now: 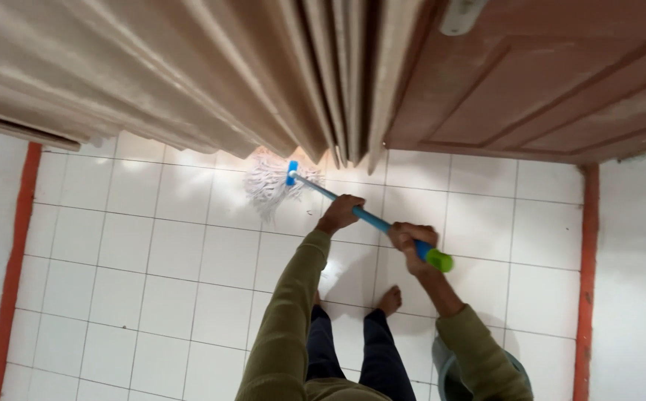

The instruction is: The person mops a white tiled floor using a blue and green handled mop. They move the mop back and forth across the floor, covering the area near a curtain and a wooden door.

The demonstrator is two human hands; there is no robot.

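Observation:
I hold a mop with a blue handle (364, 216) and a green end cap (439, 261). My left hand (339, 212) grips the handle partway down. My right hand (410, 239) grips it near the green cap. The white string mop head (267, 184) rests on the white tiled floor (152, 260), just in front of the hanging beige curtain (189, 82). Both arms wear olive green sleeves. My bare foot (389, 300) and dark trousers show below the hands.
A brown wooden door (545, 82) stands at the upper right beside the curtain. Red skirting strips (12, 267) run along both white side walls. A grey-blue bucket (445, 371) sits by my right elbow at the bottom edge.

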